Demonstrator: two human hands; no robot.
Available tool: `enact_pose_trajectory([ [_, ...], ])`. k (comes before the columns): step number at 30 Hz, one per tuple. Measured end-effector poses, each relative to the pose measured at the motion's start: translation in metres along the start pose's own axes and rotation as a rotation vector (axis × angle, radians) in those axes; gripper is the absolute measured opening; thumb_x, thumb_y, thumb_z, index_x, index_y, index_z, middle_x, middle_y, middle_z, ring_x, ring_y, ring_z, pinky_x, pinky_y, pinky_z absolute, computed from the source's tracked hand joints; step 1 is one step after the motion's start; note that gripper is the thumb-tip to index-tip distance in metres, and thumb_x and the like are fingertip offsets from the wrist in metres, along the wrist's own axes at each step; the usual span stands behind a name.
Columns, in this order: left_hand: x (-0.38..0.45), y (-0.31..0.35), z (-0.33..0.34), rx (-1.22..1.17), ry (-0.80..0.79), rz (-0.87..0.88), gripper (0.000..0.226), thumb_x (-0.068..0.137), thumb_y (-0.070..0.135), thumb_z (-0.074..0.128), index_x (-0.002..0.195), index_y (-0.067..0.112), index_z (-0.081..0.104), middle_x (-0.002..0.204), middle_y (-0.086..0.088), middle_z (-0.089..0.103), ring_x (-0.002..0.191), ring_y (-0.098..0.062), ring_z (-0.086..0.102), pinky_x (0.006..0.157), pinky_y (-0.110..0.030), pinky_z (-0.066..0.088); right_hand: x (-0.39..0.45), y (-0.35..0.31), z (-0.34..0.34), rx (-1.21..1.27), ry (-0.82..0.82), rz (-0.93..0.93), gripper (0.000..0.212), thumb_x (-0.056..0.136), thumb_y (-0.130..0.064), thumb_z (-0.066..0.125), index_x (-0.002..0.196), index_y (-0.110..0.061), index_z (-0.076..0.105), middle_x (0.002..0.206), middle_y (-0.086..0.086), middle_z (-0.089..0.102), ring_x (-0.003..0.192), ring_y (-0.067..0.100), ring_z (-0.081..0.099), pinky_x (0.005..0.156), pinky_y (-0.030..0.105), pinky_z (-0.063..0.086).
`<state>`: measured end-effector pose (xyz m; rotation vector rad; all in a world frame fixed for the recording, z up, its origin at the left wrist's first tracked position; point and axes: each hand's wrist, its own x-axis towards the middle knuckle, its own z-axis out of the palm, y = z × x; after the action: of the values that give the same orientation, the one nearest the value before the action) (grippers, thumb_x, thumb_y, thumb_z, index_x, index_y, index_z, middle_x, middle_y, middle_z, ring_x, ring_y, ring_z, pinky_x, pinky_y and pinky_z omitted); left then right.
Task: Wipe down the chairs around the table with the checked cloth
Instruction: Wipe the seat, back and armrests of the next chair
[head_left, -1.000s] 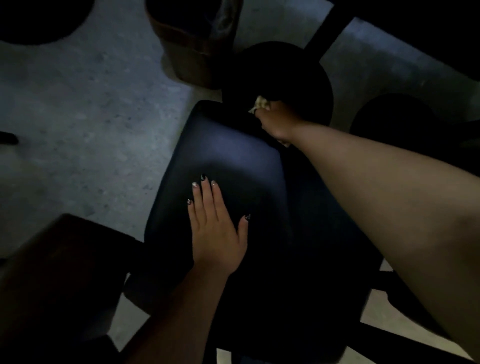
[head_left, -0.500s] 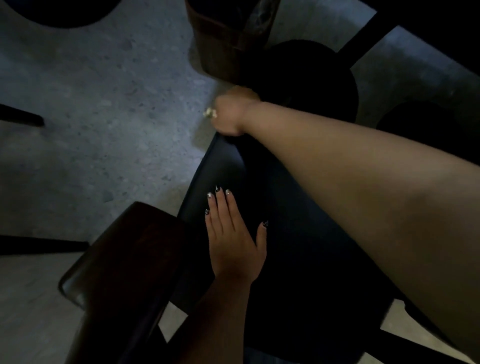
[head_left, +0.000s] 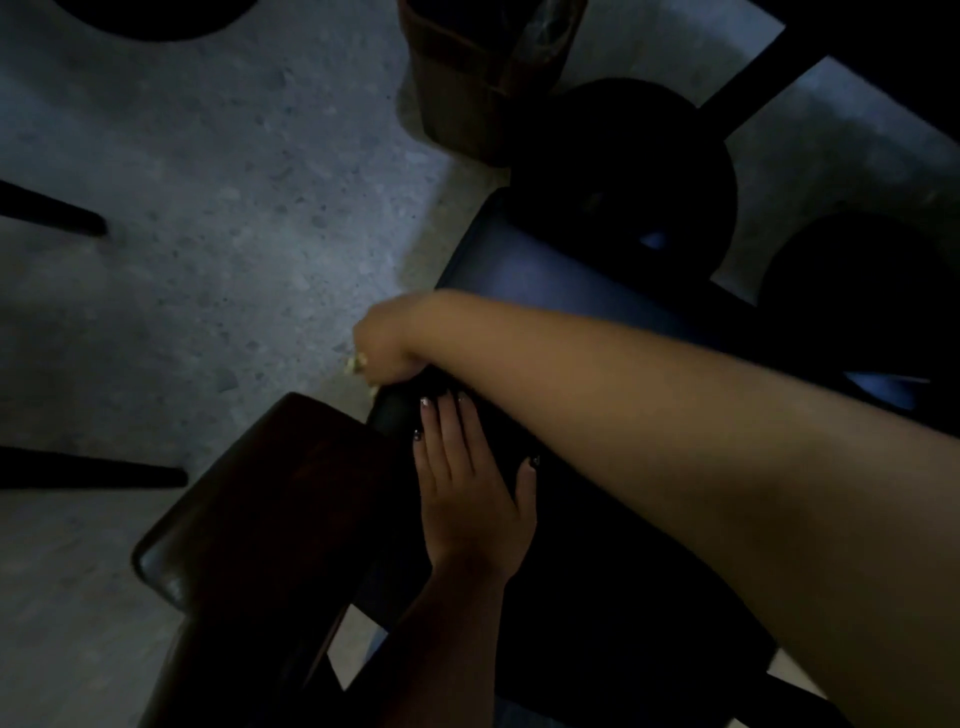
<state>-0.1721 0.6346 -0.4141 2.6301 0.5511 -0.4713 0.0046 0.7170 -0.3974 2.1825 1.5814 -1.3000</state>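
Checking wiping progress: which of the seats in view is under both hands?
The blue padded seat. The left hand lies flat on it; the right hand holds the cloth at its edge. The dark round seats beyond go untouched.

Your chair seat padded, smooth, faintly glossy, leather-like, your chair back dark polished wood with slight sheen, floor matt speckled stone or concrete, cloth pale soft fabric, weave possibly checked but too dim to confirm, bin brown, matt.
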Motion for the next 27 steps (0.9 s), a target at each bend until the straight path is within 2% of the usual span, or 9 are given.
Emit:
enact_pose_trajectory([
  [2, 0.000, 0.001, 0.000, 0.003, 0.086, 0.008, 0.084, 0.090, 0.049, 0.039, 0.151, -0.004, 0.017, 0.158, -0.024, 0.014, 0.149, -0.036, 0.003, 0.120, -0.045, 0.004, -0.010, 0.036, -0.015, 0.069, 0.124, 0.141, 0.037, 0.098, -0.025, 0.043, 0.124, -0.003, 0.057, 0.129, 0.016, 0.057, 0.114, 0.030, 0.056, 0.075, 0.026, 0.039],
  [6, -0.002, 0.001, 0.004, 0.013, 0.059, 0.005, 0.086, 0.089, 0.049, 0.041, 0.151, -0.005, 0.016, 0.158, -0.025, 0.013, 0.148, -0.038, 0.005, 0.120, -0.050, 0.009, -0.037, 0.102, -0.029, 0.142, 0.370, 0.400, 0.036, 0.090, -0.033, 0.050, 0.108, -0.005, 0.064, 0.114, 0.020, 0.063, 0.096, 0.033, 0.061, 0.066, 0.027, 0.037],
  [10, -0.001, 0.008, 0.002, -0.013, 0.033, -0.031, 0.090, 0.087, 0.049, 0.045, 0.150, -0.007, 0.015, 0.158, -0.027, 0.011, 0.148, -0.040, 0.004, 0.118, -0.054, 0.011, -0.040, 0.136, -0.017, 0.570, 0.577, 0.604, 0.038, 0.091, -0.037, 0.049, 0.109, -0.007, 0.064, 0.119, 0.017, 0.061, 0.105, 0.032, 0.059, 0.069, 0.024, 0.034],
  [12, 0.002, 0.013, -0.001, -0.053, 0.037, -0.034, 0.088, 0.088, 0.048, 0.043, 0.150, -0.007, 0.015, 0.158, -0.027, 0.009, 0.148, -0.040, 0.003, 0.118, -0.056, 0.010, -0.038, 0.143, -0.012, 0.709, 0.660, 0.690, 0.042, 0.091, -0.038, 0.051, 0.116, -0.006, 0.062, 0.123, 0.017, 0.060, 0.112, 0.033, 0.057, 0.073, 0.024, 0.036],
  [18, 0.032, 0.030, -0.015, -0.069, 0.059, 0.124, 0.082, 0.091, 0.042, 0.044, 0.153, 0.000, 0.011, 0.160, -0.022, 0.001, 0.149, -0.033, -0.008, 0.119, -0.052, 0.000, -0.064, 0.174, 0.017, 0.842, 0.661, 0.847, 0.050, 0.092, -0.039, 0.054, 0.129, -0.006, 0.055, 0.131, 0.018, 0.055, 0.120, 0.035, 0.053, 0.088, 0.029, 0.042],
  [22, 0.043, 0.046, -0.028, -0.053, 0.003, 0.248, 0.090, 0.085, 0.037, 0.054, 0.154, 0.005, 0.006, 0.161, -0.018, -0.006, 0.148, -0.031, -0.016, 0.119, -0.048, -0.008, -0.108, 0.193, 0.056, 0.856, 0.592, 0.862, 0.052, 0.093, -0.041, 0.051, 0.139, -0.017, 0.048, 0.142, 0.014, 0.047, 0.129, 0.033, 0.046, 0.102, 0.032, 0.038],
  [25, 0.049, 0.055, -0.035, -0.042, -0.040, 0.312, 0.095, 0.083, 0.037, 0.058, 0.155, 0.010, 0.002, 0.161, -0.013, -0.013, 0.147, -0.029, -0.020, 0.118, -0.045, -0.009, -0.145, 0.204, 0.094, 0.819, 0.599, 0.949, 0.047, 0.096, -0.040, 0.046, 0.132, -0.011, 0.054, 0.138, 0.016, 0.051, 0.125, 0.033, 0.049, 0.098, 0.032, 0.040],
  [27, 0.056, 0.058, -0.038, 0.002, -0.083, 0.339, 0.097, 0.084, 0.042, 0.057, 0.154, 0.015, -0.004, 0.160, -0.010, -0.021, 0.146, -0.028, -0.025, 0.118, -0.045, -0.009, -0.171, 0.208, 0.121, 0.801, 0.619, 1.067, 0.046, 0.097, -0.040, 0.043, 0.125, -0.007, 0.058, 0.130, 0.021, 0.056, 0.117, 0.036, 0.054, 0.085, 0.031, 0.042],
])
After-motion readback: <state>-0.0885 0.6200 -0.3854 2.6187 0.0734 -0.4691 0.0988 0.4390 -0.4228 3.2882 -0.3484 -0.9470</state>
